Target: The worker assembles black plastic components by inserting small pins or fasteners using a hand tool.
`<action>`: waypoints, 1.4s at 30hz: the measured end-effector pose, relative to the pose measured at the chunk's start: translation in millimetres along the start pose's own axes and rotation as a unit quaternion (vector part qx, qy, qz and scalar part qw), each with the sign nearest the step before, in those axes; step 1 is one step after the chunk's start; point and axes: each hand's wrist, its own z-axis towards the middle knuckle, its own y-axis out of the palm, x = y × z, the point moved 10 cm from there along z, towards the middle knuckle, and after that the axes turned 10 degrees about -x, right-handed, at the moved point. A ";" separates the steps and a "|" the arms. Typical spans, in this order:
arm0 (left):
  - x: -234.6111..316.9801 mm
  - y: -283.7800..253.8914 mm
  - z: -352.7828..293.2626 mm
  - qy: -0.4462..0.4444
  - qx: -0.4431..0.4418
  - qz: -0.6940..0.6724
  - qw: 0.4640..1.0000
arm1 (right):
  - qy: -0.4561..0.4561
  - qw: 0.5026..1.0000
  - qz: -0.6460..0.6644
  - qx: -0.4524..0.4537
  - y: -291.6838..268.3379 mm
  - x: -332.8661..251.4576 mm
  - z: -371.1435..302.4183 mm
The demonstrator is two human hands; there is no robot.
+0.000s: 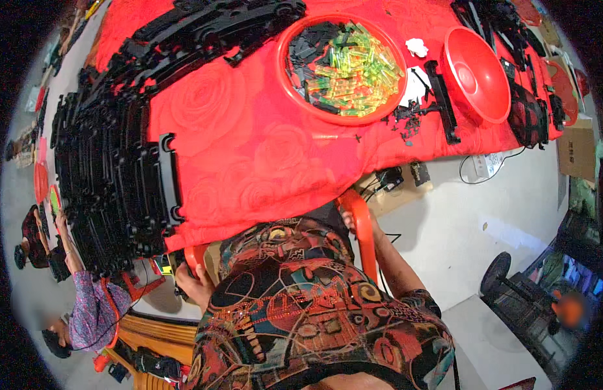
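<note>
I sit at a table spread with a red rose-patterned cloth (262, 156). Below its edge, my left hand (196, 285) curls at the left armrest (195, 255) of a red plastic chair. On the other side, my right hand (349, 220) grips the right armrest (362, 227), its fingers partly hidden behind it. Nearest on the cloth at the left stand long black plastic parts (106, 175) in a dense row. A red basin (283, 84) holds yellow-green clear pieces (363, 68) and flat black pieces (309, 49).
An empty-looking red bowl (477, 75) leans at the right, beside a long black part (442, 101) and small black bits (409, 117). More black parts (204, 32) lie at the far left. A person in a patterned shirt (97, 305) sits at the left. A carton (576, 146) stands right.
</note>
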 end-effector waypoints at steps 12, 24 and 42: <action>-39.4 93.2 -5.2 -0.417 -0.259 -0.520 0.699 | 0.043 0.999 -0.011 0.021 71.4 -37.6 -21.0; 35.2 80.0 -20.9 -0.336 -0.195 -0.526 0.757 | 0.126 0.986 -0.094 0.054 16.8 -111.5 -34.8; 32.8 31.0 8.1 -0.165 -0.331 -0.012 0.929 | -0.002 0.420 -0.905 0.071 85.2 -195.6 -89.6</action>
